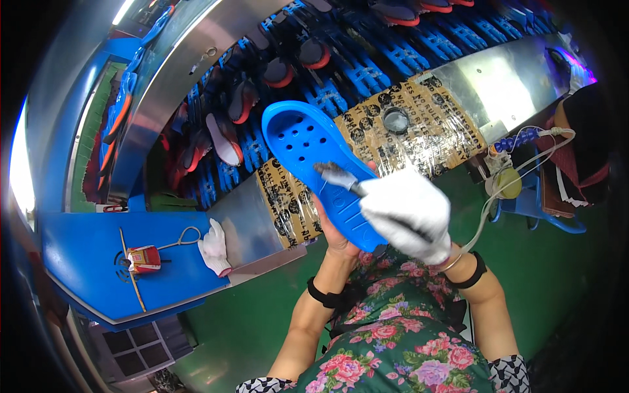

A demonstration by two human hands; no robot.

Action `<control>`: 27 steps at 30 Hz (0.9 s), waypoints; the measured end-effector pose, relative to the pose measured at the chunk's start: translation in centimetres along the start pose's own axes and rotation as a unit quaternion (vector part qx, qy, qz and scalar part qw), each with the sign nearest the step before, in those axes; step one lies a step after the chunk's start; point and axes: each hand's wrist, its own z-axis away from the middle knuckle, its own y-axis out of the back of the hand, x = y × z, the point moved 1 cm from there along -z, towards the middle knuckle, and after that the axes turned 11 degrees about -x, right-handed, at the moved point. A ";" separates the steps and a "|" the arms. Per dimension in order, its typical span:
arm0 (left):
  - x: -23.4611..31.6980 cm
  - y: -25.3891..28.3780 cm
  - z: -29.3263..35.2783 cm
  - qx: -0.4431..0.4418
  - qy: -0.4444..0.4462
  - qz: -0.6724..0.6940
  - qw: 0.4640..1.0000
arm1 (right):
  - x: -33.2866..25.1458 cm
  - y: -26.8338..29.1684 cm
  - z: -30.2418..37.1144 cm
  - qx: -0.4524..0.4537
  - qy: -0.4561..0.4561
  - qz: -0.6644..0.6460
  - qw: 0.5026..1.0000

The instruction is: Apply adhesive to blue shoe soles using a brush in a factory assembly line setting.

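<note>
My bare left hand (337, 229) grips a bright blue shoe sole (321, 157) from beneath. The sole has a raised rim and several round holes at its far, wider end; its narrow end points toward me. My right hand (407, 213), in a white glove, is closed round the dark handle of a small brush (337, 175). The brush's bristles lie over the middle of the sole, seemingly touching it. Just beyond the hands, a small round cup (396, 120) stands on a taped brown cardboard covering (432, 141).
Behind the metal ledge (501, 82), a blue rack (367, 75) carries dark shoe soles with red edges (314, 54). A white glove (214, 249) and a red box (144, 260) lie on the blue surface (85, 262) at left. A pale hose (488, 203) hangs at right.
</note>
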 end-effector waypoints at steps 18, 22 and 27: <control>1.1 -0.8 -0.6 -0.073 0.015 0.064 0.995 | -0.5 -0.2 1.5 -0.042 -0.009 -0.034 0.999; 2.2 1.0 -1.9 -0.102 0.058 0.072 0.990 | -0.5 -2.0 2.1 -0.102 0.051 -0.017 0.993; 3.5 -0.5 -2.5 -0.090 0.015 0.101 0.991 | 1.0 -0.7 0.9 -0.085 0.002 -0.114 0.990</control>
